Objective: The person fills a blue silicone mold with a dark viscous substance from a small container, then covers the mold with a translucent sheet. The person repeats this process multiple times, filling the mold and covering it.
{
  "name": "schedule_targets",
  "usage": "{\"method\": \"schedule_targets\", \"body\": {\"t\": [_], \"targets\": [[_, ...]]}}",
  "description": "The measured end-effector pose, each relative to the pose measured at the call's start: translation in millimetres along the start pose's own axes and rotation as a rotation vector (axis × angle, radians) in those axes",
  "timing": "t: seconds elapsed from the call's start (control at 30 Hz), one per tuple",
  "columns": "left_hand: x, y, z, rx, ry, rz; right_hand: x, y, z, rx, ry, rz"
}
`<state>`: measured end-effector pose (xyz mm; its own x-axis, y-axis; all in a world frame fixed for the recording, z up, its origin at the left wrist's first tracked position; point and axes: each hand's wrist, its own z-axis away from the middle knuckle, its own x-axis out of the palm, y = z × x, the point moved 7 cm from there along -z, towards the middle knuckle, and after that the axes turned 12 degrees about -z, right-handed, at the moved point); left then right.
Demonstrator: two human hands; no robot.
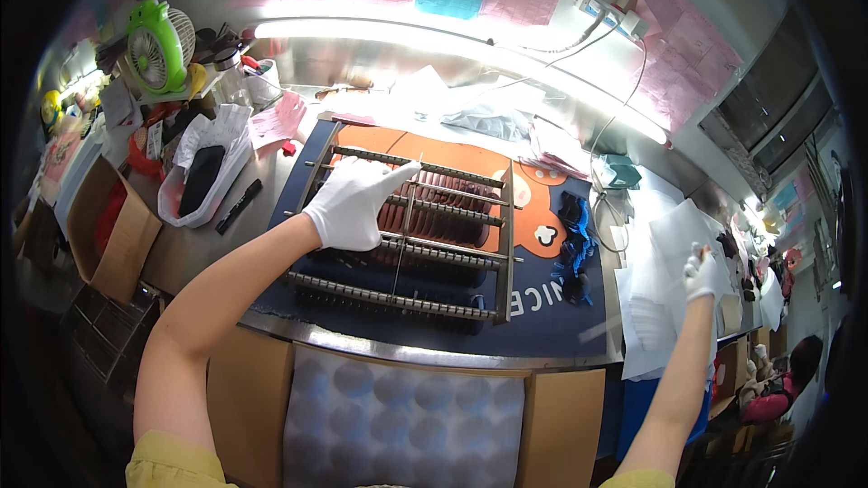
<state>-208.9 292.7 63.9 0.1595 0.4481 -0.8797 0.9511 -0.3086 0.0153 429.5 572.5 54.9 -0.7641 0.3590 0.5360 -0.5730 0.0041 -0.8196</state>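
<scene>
A metal rack point(505, 251) of notched bars and thin rods lies on a blue and orange printed mat point(434, 339). Rows of dark, brownish-red rounded lenses point(451, 213) stand upright in it. My left hand point(349, 207), in a white glove, is over the rack's upper left part, one finger stretched towards the top of a thin crosswise rod point(400, 247). Its grip is hidden. My right hand point(698, 274), also gloved, is far to the right, above white sheets point(654, 285). Its fingers are bunched; a small orange-brown spot shows at their tips, too small to identify.
Dark lenses with blue pieces point(576, 251) lie right of the rack. Leftward are a black marker point(239, 207), a white plastic basket point(237, 183), a cardboard box point(125, 237) and a green fan point(159, 47). Cardboard flaps point(566, 420) lie below the table edge. A person point(780, 386) is at far right.
</scene>
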Motion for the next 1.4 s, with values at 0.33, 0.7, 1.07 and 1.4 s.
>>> {"method": "schedule_targets", "body": {"t": [0.33, 0.7, 1.07, 1.4], "targets": [[-24, 17, -37, -0.022, -0.182, -0.085, -68, -62, 146, -0.37, -0.349, 0.839], [-99, 89, -48, -0.17, -0.171, -0.123, -181, -53, 152, -0.988, -0.532, 1.996], [-130, 104, 10, -0.138, -0.108, 0.031, -29, -50, 234, -0.684, -0.776, 1.143], [-144, 134, 68, 0.074, -0.337, 0.916, 225, -6, 471, -0.81, -1.608, 1.231]]}}
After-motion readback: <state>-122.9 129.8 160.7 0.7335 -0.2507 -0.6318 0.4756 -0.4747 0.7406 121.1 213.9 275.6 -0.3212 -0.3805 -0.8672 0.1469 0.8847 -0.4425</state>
